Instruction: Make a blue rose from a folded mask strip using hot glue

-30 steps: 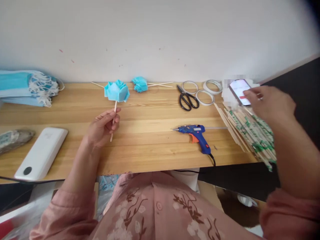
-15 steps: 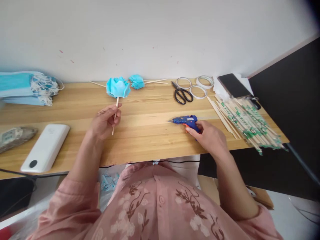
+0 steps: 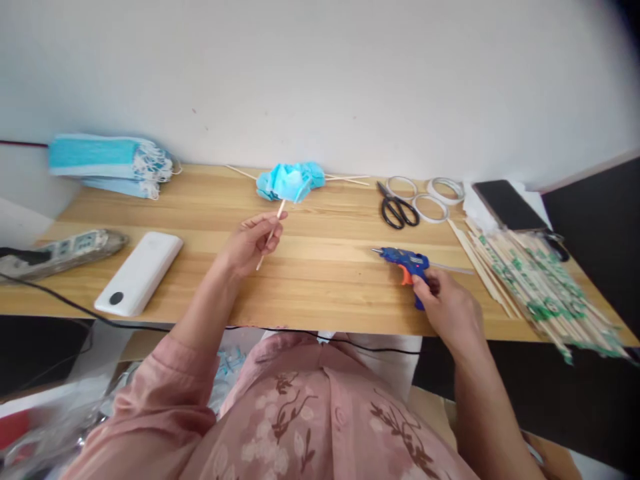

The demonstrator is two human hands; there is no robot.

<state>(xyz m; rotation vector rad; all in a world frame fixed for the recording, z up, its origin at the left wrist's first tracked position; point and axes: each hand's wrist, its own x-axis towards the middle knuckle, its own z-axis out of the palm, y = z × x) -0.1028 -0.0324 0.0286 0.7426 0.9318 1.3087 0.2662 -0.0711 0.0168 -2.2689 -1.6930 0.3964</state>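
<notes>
Between thumb and fingers, my left hand (image 3: pixel 257 243) pinches a thin wooden stick (image 3: pixel 281 209). A blue flower of folded mask-like material (image 3: pixel 291 183) tops the stick, held above the table and tilted away from me. It partly overlaps other blue pieces on sticks lying by the wall. At the right, my right hand (image 3: pixel 450 303) is closed round the handle of a blue hot glue gun (image 3: pixel 405 259) with an orange trigger. The gun's nozzle points left, just over the wooden table (image 3: pixel 320 287), and a clear glue stick sticks out at its back.
Black-handled scissors (image 3: pixel 397 208) and several tape rolls (image 3: pixel 431 208) lie at the back right. Beyond them are a phone (image 3: pixel 510 205) and wrapped chopsticks (image 3: pixel 545 280). On the left are blue masks (image 3: pixel 100 157), a white power bank (image 3: pixel 140 273) and a power strip (image 3: pixel 75 253). A black cable (image 3: pixel 135 326) runs along the front edge.
The view has shifted left, so the tabletop things appear further right. The flower is tipped further away and overlaps the pieces behind it. My right hand sits lower on the glue gun's handle.
</notes>
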